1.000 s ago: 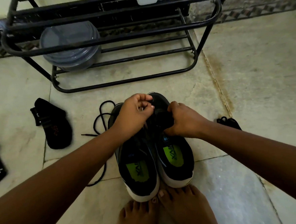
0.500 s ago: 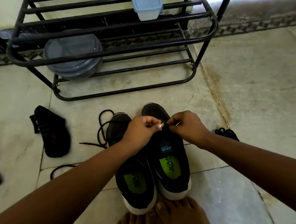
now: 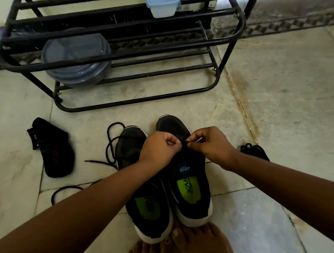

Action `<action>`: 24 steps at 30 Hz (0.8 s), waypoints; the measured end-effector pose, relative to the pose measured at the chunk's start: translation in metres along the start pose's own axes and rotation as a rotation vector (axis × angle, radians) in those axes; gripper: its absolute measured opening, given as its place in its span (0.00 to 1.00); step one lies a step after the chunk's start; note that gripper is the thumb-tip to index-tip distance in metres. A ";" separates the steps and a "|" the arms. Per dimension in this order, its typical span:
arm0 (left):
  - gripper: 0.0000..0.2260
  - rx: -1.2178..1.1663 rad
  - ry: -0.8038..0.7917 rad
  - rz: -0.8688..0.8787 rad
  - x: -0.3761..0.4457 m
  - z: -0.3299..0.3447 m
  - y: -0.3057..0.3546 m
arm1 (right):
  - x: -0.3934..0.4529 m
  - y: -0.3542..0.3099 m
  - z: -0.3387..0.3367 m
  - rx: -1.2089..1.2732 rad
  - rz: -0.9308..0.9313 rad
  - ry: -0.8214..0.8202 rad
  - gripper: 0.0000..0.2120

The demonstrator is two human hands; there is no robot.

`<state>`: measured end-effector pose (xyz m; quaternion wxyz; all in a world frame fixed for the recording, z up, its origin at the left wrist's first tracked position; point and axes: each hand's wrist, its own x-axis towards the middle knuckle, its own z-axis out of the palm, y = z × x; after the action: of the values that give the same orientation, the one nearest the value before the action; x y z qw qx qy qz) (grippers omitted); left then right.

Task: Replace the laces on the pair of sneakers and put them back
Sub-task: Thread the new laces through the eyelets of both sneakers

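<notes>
Here, both hands pinching one black cord lace (image 3: 185, 143) over the right black mesh sneaker (image 3: 187, 176): left hand (image 3: 159, 148) and right hand (image 3: 211, 145) level, fingertips nearly touching; lace crosswise, shoe's length near-to-far, second lace (image 3: 112, 146) loose at left

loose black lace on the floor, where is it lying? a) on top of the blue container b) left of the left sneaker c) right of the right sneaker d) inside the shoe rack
b: the loose black lace loops on the floor tiles just left of the left sneaker, between it and the black sock.
</notes>
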<state>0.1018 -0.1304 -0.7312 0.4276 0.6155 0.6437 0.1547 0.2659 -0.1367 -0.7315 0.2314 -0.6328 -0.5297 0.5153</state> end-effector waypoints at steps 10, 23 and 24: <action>0.05 -0.029 0.139 0.023 -0.011 0.010 0.000 | -0.001 -0.004 0.000 -0.132 -0.071 0.010 0.06; 0.06 0.065 0.031 -0.082 0.001 0.002 0.013 | -0.019 0.001 0.006 -0.328 -0.222 0.009 0.10; 0.05 0.064 0.034 -0.074 0.000 0.004 0.012 | -0.023 0.002 0.007 -0.347 -0.250 0.005 0.12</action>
<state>0.1121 -0.1292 -0.7249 0.4019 0.6021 0.6778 0.1287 0.2624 -0.1598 -0.7269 0.1823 -0.5940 -0.6842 0.3818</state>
